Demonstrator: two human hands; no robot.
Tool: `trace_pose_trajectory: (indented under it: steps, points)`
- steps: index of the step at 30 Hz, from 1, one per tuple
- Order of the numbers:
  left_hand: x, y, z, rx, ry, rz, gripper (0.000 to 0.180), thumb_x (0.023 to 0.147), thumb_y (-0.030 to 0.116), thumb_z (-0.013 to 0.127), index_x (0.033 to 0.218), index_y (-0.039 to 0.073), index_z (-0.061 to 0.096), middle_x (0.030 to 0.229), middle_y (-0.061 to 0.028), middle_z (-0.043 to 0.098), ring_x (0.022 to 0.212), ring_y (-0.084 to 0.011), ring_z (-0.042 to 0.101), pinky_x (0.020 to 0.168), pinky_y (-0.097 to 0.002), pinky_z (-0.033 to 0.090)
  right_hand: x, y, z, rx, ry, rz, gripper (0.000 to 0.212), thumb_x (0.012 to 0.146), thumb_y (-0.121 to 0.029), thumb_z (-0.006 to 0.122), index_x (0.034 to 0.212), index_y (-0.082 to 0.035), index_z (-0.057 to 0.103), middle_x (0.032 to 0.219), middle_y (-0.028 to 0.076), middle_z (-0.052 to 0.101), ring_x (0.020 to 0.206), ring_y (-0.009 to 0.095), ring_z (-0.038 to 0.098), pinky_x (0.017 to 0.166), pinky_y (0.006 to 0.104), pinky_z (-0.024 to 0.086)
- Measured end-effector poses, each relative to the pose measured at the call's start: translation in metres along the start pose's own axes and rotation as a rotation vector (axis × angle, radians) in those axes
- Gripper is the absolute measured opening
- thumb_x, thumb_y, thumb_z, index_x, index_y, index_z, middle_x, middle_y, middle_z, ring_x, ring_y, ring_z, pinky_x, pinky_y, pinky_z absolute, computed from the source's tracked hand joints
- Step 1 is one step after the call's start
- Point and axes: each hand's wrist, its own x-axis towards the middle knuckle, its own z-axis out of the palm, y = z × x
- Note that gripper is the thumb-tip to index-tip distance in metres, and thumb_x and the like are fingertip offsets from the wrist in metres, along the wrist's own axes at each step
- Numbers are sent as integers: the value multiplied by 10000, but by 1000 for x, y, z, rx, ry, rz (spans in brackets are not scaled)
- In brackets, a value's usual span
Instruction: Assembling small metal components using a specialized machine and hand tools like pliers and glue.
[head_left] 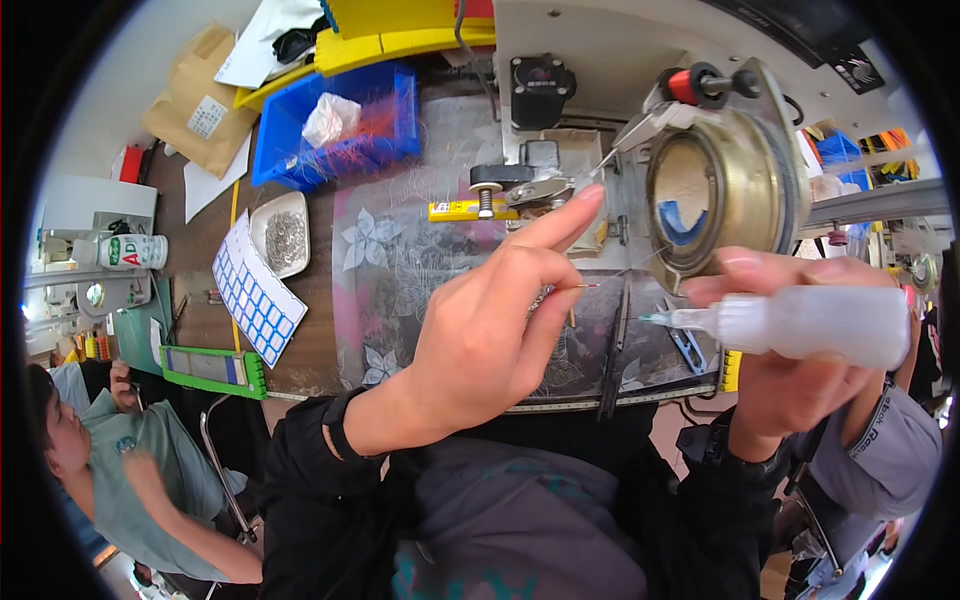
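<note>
My left hand [480, 325] is above the middle of the bench, index finger stretched forward. Its thumb and other fingers pinch a thin piece [591, 286] with a reddish end; most of it is hidden by the fingers. On the right, my right hand [785, 395] is wrapped round a translucent white squeeze bottle [825, 325], held nearly level. The bottle's needle tip [655, 319] points left toward the pinched piece, with a gap between them. Beyond the hands stands a bench machine with a large round metal housing [740, 190] and a small clamp lever [545, 190].
A blue bin [270, 145] holds fine reddish wires and a white wad. Near it are a dish [291, 268] of small metal pieces and a sheet of blue-framed labels [255, 290]. Blue-handled tweezers [687, 347] lie under the bottle. People sit at left [165, 470] and right [885, 450].
</note>
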Motion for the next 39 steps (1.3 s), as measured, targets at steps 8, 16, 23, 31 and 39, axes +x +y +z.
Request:
trace_pose_trajectory:
  steps: [8,16,23,31,39]
  points:
    - [-1,-6,-4,-102,-67,9,146,906,-121,525,1018,-49,465,1367,-396,476,1279,-461,530,1058,-455,449,-13,2,10,-26,110,-14,630,1013,-562,378,1343,-25,362,1068,298,662,712,405,702,696,479,606]
    - [-1,-9,-1,-149,-64,18,150,904,-128,518,1021,-53,460,1371,-408,461,1285,-474,519,1055,-468,453,-11,1,15,-17,100,-55,629,1024,-537,373,1392,-29,342,1093,300,646,773,404,707,720,478,604]
    - [0,-9,1,-146,-67,19,176,892,-146,521,1027,-52,457,1370,-408,460,1283,-477,518,1054,-475,457,-12,-1,10,-17,58,-41,605,1030,-480,420,1418,-25,325,1128,305,626,836,398,708,750,467,607]
    - [0,-9,1,-153,-62,34,185,891,-147,523,1036,-53,457,1370,-406,461,1283,-478,516,1052,-478,461,-10,3,7,124,-71,-37,682,996,-578,444,1458,-89,330,1165,301,616,921,404,697,799,491,595]
    - [1,-8,1,-143,-66,32,184,890,-149,521,1031,-51,456,1368,-406,464,1281,-477,520,1055,-476,456,-5,4,4,53,-88,-68,669,1005,-565,425,1438,-61,344,1121,301,630,893,408,699,757,490,608]
